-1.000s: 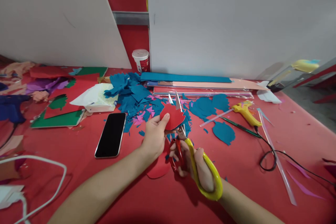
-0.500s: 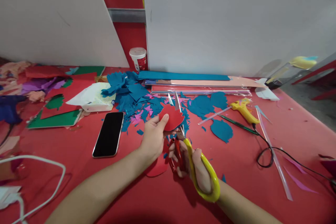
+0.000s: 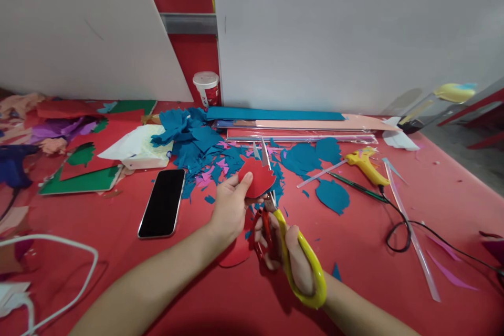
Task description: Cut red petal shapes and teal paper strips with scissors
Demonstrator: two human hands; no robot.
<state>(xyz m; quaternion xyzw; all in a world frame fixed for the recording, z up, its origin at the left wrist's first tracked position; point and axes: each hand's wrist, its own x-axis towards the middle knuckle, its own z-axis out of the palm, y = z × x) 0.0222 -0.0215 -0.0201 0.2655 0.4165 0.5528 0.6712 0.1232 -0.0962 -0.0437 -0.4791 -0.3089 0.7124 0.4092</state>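
My left hand (image 3: 231, 203) pinches a red paper cutout (image 3: 258, 177) with a jagged edge, thumb on top, held above the table. Through the handles of a pair of scissors (image 3: 306, 273), one red and one yellow, go the fingers and thumb of my right hand (image 3: 297, 254). The parted blades run behind the cutout, with their tips showing beyond its far edge. Beneath my left wrist lies another red paper piece (image 3: 235, 254), partly hidden by the hand and arm. Blue and pink paper scraps (image 3: 214, 168) are scattered just past my hands.
A black-screened phone (image 3: 162, 203) lies left of my hands. Right are blue cutouts (image 3: 333, 197), a yellow glue gun (image 3: 366, 168) with its black cord, and clear glue sticks (image 3: 411, 231). Behind them are paper strips (image 3: 275, 114) and a lidded cup (image 3: 207, 87). A white cable (image 3: 92, 268) loops at lower left.
The scissors' handles have shifted slightly down and left with my right hand. The blades remain parted behind the red cutout, which my left hand holds in nearly the same place.
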